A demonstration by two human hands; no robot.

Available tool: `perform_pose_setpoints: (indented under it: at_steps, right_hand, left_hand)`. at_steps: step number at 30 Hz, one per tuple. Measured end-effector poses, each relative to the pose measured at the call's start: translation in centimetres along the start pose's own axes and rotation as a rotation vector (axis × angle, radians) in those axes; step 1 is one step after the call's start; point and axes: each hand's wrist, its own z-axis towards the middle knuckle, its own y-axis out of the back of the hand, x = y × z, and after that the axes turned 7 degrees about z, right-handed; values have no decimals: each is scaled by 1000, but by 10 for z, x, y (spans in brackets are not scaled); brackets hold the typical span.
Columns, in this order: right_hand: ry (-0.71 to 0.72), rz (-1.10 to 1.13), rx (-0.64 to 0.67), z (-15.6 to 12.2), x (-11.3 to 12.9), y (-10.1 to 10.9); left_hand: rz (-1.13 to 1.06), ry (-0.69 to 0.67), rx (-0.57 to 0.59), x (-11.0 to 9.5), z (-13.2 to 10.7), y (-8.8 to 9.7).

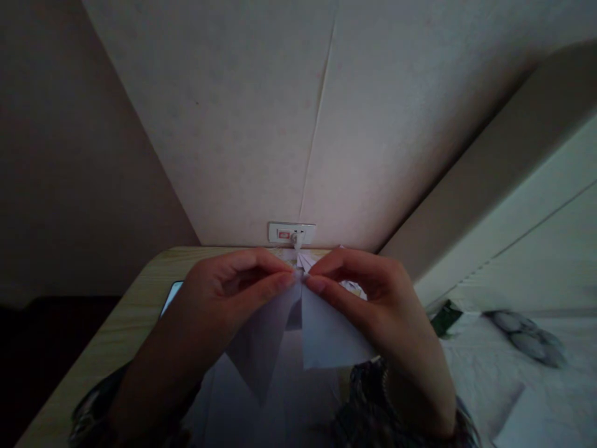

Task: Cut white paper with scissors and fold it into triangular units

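A folded white sheet of paper (321, 333) is held up in front of me over a light wooden table (125, 323). My left hand (228, 298) pinches its upper tip from the left, thumb and fingers pressed together. My right hand (373, 292) pinches the same tip from the right. The fingertips of both hands meet at the paper's top point. Two pointed flaps of the paper hang down below my hands.
A wall socket (291, 233) with a plug sits on the wall just behind the table. A phone (170, 297) lies on the table at the left, partly hidden. To the right is a bed with white sheets (508, 379), a dark green item (445, 317) and a grey patterned shape (525, 336).
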Motion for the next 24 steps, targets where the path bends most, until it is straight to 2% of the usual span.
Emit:
perform_pose_setpoints:
  at_steps: [16, 24]
  right_hand:
    - [-47, 157, -17, 2, 2, -3]
    - [-43, 140, 6, -1, 3, -3]
  left_hand:
    - [-172, 59, 16, 4, -4, -1]
    - [-57, 11, -6, 4, -5, -3]
